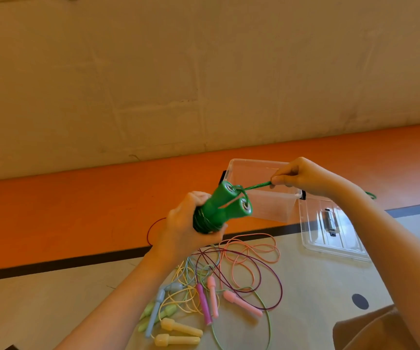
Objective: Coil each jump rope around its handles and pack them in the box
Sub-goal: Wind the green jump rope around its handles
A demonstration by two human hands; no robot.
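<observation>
My left hand grips the two handles of a green jump rope, held side by side with green cord wound round their lower part. My right hand pinches the free end of that green cord, which runs taut from the handle tips to my fingers. Both hands are raised in front of the clear plastic box, which stands open on the floor behind them. Below my hands lies a tangle of loose jump ropes with pink, purple, yellow, blue and pale green handles.
The box's clear lid lies flat on the floor to the right of the box. A black line crosses the floor between an orange band and a grey area. A dark round spot marks the floor at right. A wall rises behind.
</observation>
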